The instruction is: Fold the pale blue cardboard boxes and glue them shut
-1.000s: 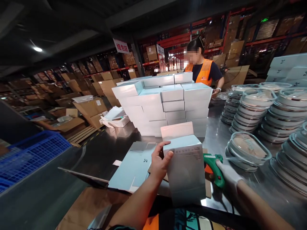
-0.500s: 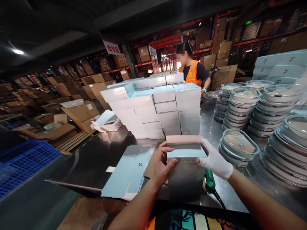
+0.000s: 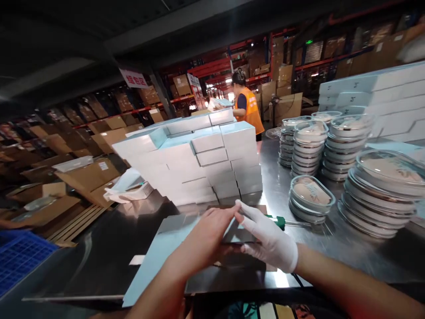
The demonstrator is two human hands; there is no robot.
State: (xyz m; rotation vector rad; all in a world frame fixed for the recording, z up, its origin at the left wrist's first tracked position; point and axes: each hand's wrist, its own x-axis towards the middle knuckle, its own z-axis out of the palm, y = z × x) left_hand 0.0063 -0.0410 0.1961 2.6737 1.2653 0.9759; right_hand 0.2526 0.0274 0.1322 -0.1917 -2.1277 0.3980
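My left hand [image 3: 207, 232], bare, lies over the left side of a small light-blue and grey box [image 3: 239, 238] low at the table's front. My right hand [image 3: 270, 239], in a white glove, grips the box from the right, its fingertips meeting those of the left at the top. Most of the box is hidden behind both hands. Flat light-blue carton blanks [image 3: 166, 241] lie to the left, partly under my left forearm. A green-handled tool [image 3: 279, 222] rests just beyond my right hand.
A wall of stacked white boxes [image 3: 212, 164] stands ahead. Stacks of lidded oval containers [image 3: 312, 197] and more blue-white boxes [image 3: 352, 97] are at the right. A white basket [image 3: 139, 190] sits at the left. A person in an orange vest [image 3: 250, 108] is behind the stack.
The box has been lowered and tipped, and both hands have moved over its top with their fingertips together. The camera view has turned right. The co-worker has turned and moved back.
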